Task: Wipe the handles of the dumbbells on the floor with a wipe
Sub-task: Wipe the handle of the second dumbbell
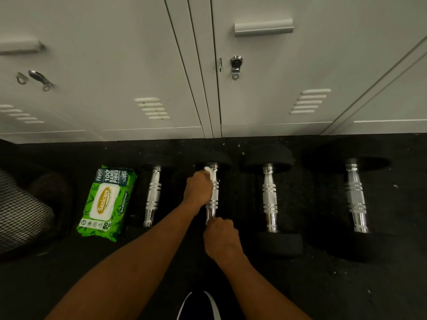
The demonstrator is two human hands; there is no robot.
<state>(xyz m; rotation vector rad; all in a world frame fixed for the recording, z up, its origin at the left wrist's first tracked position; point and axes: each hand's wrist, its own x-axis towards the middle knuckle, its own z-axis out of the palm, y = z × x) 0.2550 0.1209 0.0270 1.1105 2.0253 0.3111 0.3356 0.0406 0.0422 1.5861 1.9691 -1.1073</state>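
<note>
the second chrome, knurled dumbbell handle (216, 192) lies on the black rubber floor (300, 285), long axis running 12 to 6 o'clock. the left hand (200, 188) clenches a white wipe (207, 169) round its far half. the right hand (221, 236), at 6 o'clock from the left, curls at the near end; whether on chrome or wipe i cannot tell.

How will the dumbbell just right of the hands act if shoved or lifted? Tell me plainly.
The dumbbell will probably roll if shoved sideways: its black heads look round. Likely heavy for its size, given thick heads on a metal bar. The polished chrome ends may be slippery; the duller middle should grip better.
</note>
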